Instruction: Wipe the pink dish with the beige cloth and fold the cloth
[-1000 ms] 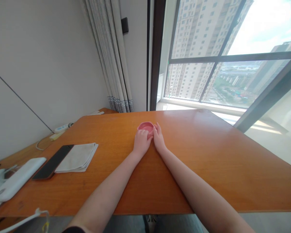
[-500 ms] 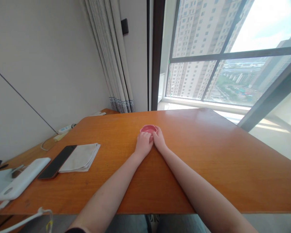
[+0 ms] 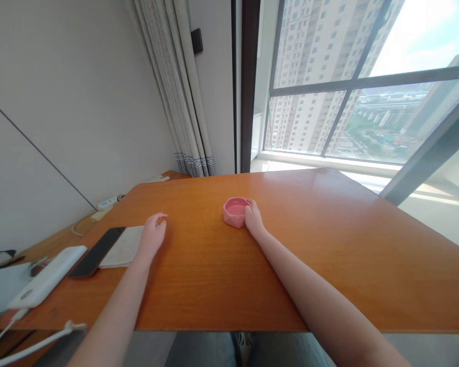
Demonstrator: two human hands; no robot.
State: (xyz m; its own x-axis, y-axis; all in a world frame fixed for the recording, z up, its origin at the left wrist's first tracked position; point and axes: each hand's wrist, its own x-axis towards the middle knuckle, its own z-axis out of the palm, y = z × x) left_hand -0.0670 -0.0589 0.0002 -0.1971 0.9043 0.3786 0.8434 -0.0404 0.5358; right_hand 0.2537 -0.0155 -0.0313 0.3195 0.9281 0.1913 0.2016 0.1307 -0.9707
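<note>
A pink, faceted ashtray [image 3: 234, 219] stands upright on the wooden table [image 3: 214, 285], its hollow facing up. My right hand [image 3: 254, 216] grips its right side, with some of the fingers hidden behind the wall. Off to the left, my left hand [image 3: 153, 235] is open and holds nothing, thumb and fingers apart. It is at the right edge of a folded light cloth [image 3: 123, 247], covering part of it; whether it touches the cloth I cannot tell.
A dark phone [image 3: 97, 252] lies against the cloth's left side. Further left are a white power bank [image 3: 48, 278] with a cable and a power strip [image 3: 110, 201] near the wall. A curtain [image 3: 179, 92] and a large window stand beyond the table.
My left hand has let go of the ashtray and moved left to the cloth. My right hand stays on the ashtray, which sits in about the same place.
</note>
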